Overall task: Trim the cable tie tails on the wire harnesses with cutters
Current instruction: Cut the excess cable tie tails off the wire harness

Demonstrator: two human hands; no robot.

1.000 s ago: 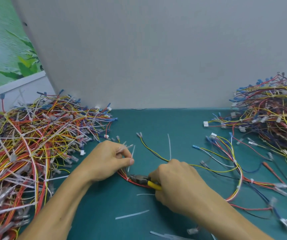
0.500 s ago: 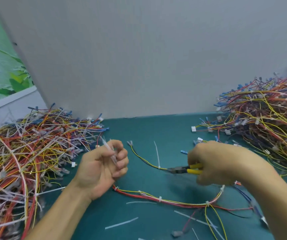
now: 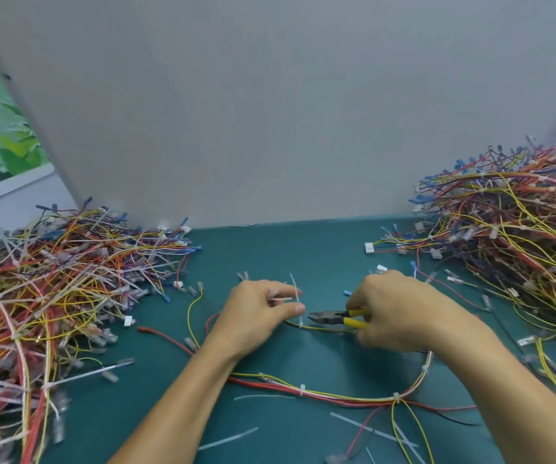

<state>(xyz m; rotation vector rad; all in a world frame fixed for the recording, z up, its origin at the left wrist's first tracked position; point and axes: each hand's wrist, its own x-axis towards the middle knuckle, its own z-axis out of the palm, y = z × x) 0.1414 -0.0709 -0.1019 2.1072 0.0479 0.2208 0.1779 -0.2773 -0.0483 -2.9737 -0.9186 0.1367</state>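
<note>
Here, thin white tie tail point(image 3: 294, 287), yellow-handled cutters point(image 3: 338, 319)

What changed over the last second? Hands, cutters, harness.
The left hand, lifted half a second ago, has come back down, still pinching a cut tail, beside the upright cable tie tail on the thin yellow wire. The right hand swung the cutters from the red harness out right, then in to that tie. Unchanged: right grip on cutters, left pile, right pile.
</note>
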